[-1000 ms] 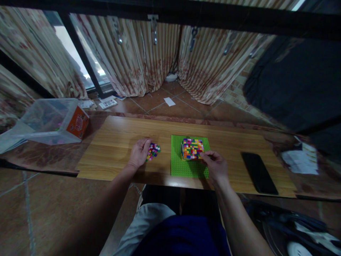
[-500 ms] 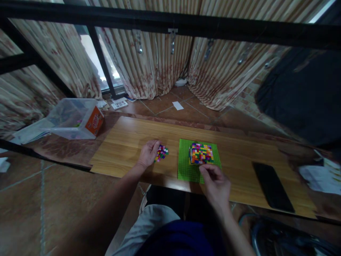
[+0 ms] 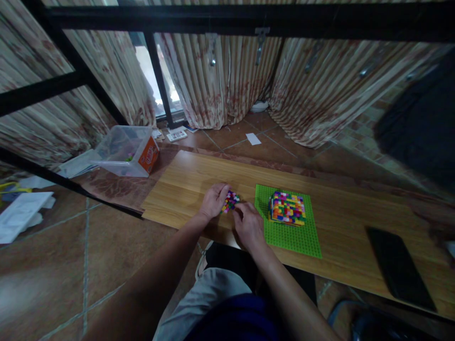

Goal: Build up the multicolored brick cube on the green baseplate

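Note:
My left hand [image 3: 212,201] rests on the wooden board against the left side of a small heap of loose colourful toy bricks [image 3: 232,199], its fingers curled and pressed together. At the right edge of that heap is my right hand [image 3: 249,223], thumb and forefinger drawn together; whatever may be in them is too small to make out. Right of it, a green baseplate [image 3: 284,241] carries a block of many-coloured bricks [image 3: 288,208] built in layers. Neither hand touches the built block.
A black phone-like slab [image 3: 400,267] lies on the right part of the wooden board [image 3: 192,170]. Beyond the left end stands a clear plastic bin [image 3: 119,161] with an orange label. A dark metal bar [image 3: 227,21] crosses above, before striped curtains [image 3: 234,80].
My right hand has left the front of the built block and moved left to the loose heap. My left hand stays beside the heap. The whole view has shifted.

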Action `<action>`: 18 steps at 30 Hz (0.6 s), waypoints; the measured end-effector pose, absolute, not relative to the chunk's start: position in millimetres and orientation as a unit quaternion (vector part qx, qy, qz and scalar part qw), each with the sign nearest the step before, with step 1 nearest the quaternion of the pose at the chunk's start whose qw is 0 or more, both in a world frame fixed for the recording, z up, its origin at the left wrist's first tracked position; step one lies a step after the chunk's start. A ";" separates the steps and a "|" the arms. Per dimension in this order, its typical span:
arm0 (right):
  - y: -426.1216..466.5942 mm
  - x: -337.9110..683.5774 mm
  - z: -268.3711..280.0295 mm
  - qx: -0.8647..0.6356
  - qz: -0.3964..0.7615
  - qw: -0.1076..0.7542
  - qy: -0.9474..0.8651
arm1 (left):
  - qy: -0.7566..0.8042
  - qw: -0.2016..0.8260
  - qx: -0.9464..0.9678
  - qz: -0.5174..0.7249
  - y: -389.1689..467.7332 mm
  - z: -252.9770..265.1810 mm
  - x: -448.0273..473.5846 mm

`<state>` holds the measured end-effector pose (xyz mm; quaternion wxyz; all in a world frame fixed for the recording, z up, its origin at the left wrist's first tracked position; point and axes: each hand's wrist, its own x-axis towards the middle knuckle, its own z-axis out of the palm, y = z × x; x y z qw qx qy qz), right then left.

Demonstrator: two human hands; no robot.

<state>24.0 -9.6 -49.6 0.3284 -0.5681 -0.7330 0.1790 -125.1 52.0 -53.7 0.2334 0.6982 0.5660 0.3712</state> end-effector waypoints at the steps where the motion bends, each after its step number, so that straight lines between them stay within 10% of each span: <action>1: -7.4 21.8 -51.3 -0.571 0.171 0.320 -0.736 | 0.567 0.233 0.698 0.370 51.9 -53.7 -125.0; 18: -53.5 70.6 -24.5 -0.584 0.281 0.417 -0.637 | 0.565 0.241 0.691 0.381 52.6 -53.2 -125.4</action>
